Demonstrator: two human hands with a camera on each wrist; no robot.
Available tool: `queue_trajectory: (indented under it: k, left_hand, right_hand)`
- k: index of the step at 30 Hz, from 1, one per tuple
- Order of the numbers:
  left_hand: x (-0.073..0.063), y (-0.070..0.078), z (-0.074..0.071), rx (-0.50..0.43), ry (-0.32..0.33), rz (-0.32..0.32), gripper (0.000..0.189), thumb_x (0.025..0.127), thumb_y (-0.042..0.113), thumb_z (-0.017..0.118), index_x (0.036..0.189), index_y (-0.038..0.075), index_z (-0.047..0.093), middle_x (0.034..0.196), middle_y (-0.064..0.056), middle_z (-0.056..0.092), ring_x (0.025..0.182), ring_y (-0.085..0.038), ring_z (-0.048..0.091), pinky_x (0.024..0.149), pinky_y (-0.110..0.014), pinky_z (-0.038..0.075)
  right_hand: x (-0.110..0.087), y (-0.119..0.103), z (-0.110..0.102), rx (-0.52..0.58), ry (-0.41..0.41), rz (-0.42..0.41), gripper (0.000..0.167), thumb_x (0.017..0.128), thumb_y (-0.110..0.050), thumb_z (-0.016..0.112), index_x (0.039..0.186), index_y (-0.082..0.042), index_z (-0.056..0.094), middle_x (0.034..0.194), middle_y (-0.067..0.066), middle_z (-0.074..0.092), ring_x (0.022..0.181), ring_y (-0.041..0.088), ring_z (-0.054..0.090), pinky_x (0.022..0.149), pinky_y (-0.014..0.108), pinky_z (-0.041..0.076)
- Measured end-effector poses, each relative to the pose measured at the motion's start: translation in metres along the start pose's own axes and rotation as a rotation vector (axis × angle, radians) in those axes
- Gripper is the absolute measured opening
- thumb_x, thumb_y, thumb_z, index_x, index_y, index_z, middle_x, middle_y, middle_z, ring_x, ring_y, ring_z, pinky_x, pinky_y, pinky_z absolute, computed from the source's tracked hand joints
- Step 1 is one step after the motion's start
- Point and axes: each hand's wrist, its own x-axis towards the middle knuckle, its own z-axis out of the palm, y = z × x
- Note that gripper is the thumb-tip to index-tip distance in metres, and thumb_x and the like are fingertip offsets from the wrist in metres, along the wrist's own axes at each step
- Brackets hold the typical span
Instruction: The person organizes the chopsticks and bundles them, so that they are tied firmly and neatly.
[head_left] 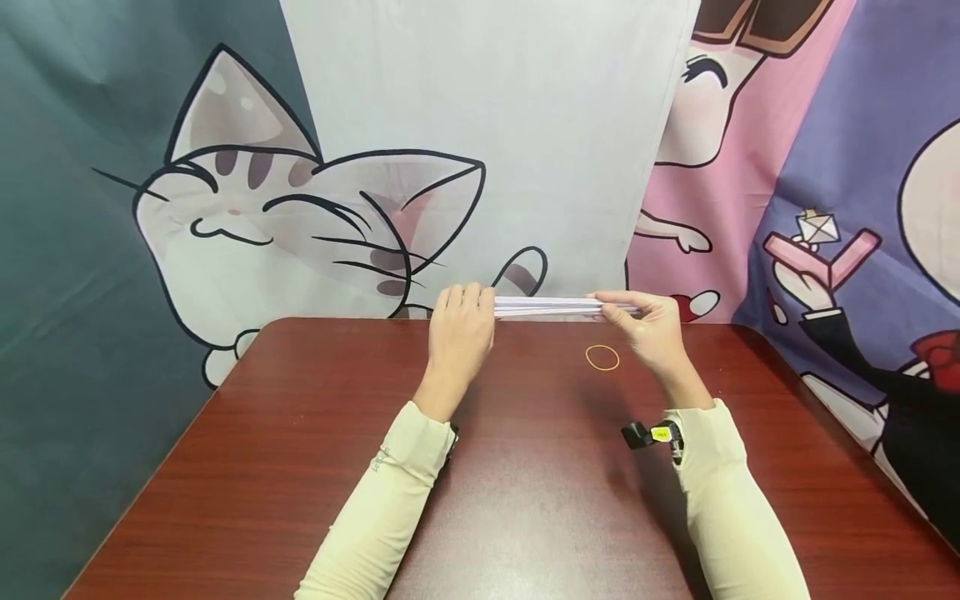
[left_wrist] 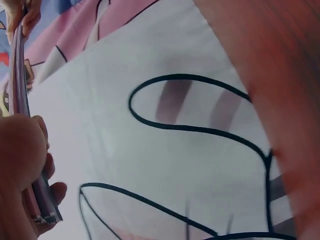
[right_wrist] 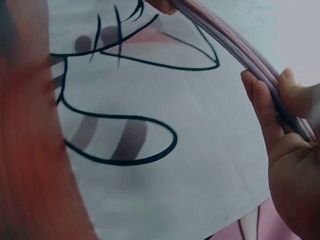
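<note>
Both hands grip a thin white stack of paper-like layers (head_left: 543,306), seen edge-on above the far edge of the table. My left hand (head_left: 459,337) holds its left end with the fingers wrapped over it. At the other end, my right hand (head_left: 652,329) pinches the layers between thumb and fingers. In the left wrist view the stack (left_wrist: 19,85) runs up from the left palm to the right hand. Several layers of the stack (right_wrist: 235,47) show in the right wrist view, slightly bowed. Its broad faces are hidden.
A yellow rubber band (head_left: 603,347) lies on the reddish-brown table (head_left: 525,467), in front of the right hand. Behind the table hangs a cloth (head_left: 487,92) printed with cartoon figures. A black camera (head_left: 637,434) is strapped to the right wrist.
</note>
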Motion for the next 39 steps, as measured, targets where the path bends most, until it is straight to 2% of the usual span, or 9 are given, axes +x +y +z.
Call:
queue_trajectory:
  k: [4, 7, 9, 12, 17, 20, 25, 33, 39]
  left_hand:
    - [0.006, 0.005, -0.007, 0.019, 0.004, -0.010, 0.011, 0.099, 0.011, 0.048, 0.095, 0.009, 0.058, 0.085, -0.007, 0.054, 0.079, -0.026, 0.052, 0.082, -0.037, 0.043]
    - [0.013, 0.007, -0.014, 0.022, -0.015, -0.033, 0.010, 0.098, 0.011, 0.050, 0.094, 0.009, 0.059, 0.085, -0.007, 0.056, 0.081, -0.026, 0.053, 0.085, -0.038, 0.042]
    - [0.018, 0.007, -0.019, 0.010, -0.039, -0.075, 0.002, 0.093, 0.012, 0.059, 0.094, 0.010, 0.060, 0.087, -0.006, 0.057, 0.085, -0.026, 0.054, 0.087, -0.041, 0.041]
    - [0.027, 0.008, -0.026, -0.022, -0.067, -0.159, 0.015, 0.082, 0.008, 0.069, 0.095, 0.010, 0.061, 0.091, -0.006, 0.059, 0.092, -0.026, 0.055, 0.088, -0.046, 0.038]
    - [0.036, 0.008, -0.031, -0.093, -0.064, -0.241, 0.022, 0.078, 0.003, 0.071, 0.097, 0.012, 0.062, 0.098, -0.005, 0.060, 0.099, -0.025, 0.054, 0.081, -0.048, 0.041]
    - [0.035, 0.007, -0.030, -0.106, -0.047, -0.250, 0.020, 0.080, 0.004, 0.069, 0.097, 0.012, 0.063, 0.100, -0.006, 0.060, 0.101, -0.026, 0.054, 0.083, -0.046, 0.042]
    - [0.031, 0.001, -0.029, -0.072, -0.026, -0.248, 0.010, 0.088, 0.010, 0.065, 0.097, 0.010, 0.063, 0.098, -0.007, 0.060, 0.103, -0.027, 0.055, 0.097, -0.044, 0.035]
    - [0.027, -0.006, -0.035, -0.073, -0.140, -0.186, 0.012, 0.091, 0.013, 0.067, 0.099, 0.005, 0.064, 0.092, -0.011, 0.063, 0.092, -0.030, 0.058, 0.086, -0.040, 0.044]
    - [0.024, -0.006, -0.041, -0.060, -0.218, -0.170, 0.019, 0.086, 0.018, 0.074, 0.098, 0.007, 0.065, 0.089, -0.008, 0.065, 0.089, -0.028, 0.059, 0.083, -0.038, 0.045]
  right_hand:
    - [0.000, -0.008, -0.001, 0.031, 0.024, -0.027, 0.020, 0.083, 0.019, 0.065, 0.102, 0.021, 0.066, 0.095, 0.008, 0.076, 0.077, 0.013, 0.073, 0.068, 0.026, 0.058]
    - [0.003, -0.012, -0.001, 0.032, 0.046, -0.027, 0.019, 0.083, 0.020, 0.063, 0.102, 0.020, 0.067, 0.094, 0.008, 0.076, 0.072, 0.013, 0.073, 0.063, 0.025, 0.057]
    - [0.005, -0.013, -0.001, 0.015, 0.048, -0.018, 0.019, 0.084, 0.019, 0.064, 0.103, 0.019, 0.068, 0.094, 0.006, 0.076, 0.071, 0.012, 0.073, 0.060, 0.023, 0.056]
    - [0.009, -0.014, 0.001, -0.011, 0.045, -0.026, 0.019, 0.086, 0.013, 0.066, 0.105, 0.015, 0.069, 0.095, 0.003, 0.076, 0.073, 0.010, 0.074, 0.056, 0.019, 0.054]
    - [0.012, -0.017, 0.005, 0.024, 0.042, -0.082, 0.020, 0.086, 0.009, 0.069, 0.105, 0.016, 0.069, 0.098, 0.007, 0.076, 0.076, 0.011, 0.074, 0.048, 0.015, 0.049]
    - [0.014, -0.020, 0.008, 0.033, 0.019, -0.094, 0.020, 0.086, 0.011, 0.068, 0.105, 0.018, 0.068, 0.099, 0.008, 0.075, 0.077, 0.012, 0.074, 0.047, 0.014, 0.046]
    - [0.019, -0.021, 0.012, -0.007, -0.022, -0.080, 0.020, 0.087, 0.012, 0.066, 0.106, 0.015, 0.069, 0.100, 0.007, 0.075, 0.075, 0.010, 0.073, 0.045, 0.015, 0.045]
    - [0.021, -0.019, 0.016, -0.110, -0.013, -0.047, 0.016, 0.088, 0.008, 0.066, 0.102, 0.006, 0.074, 0.098, 0.007, 0.073, 0.068, 0.006, 0.066, 0.044, 0.017, 0.041]
    - [0.018, -0.025, 0.019, -0.153, -0.034, -0.083, 0.018, 0.083, 0.017, 0.067, 0.100, 0.012, 0.071, 0.095, 0.009, 0.072, 0.062, 0.005, 0.056, 0.043, 0.016, 0.036]
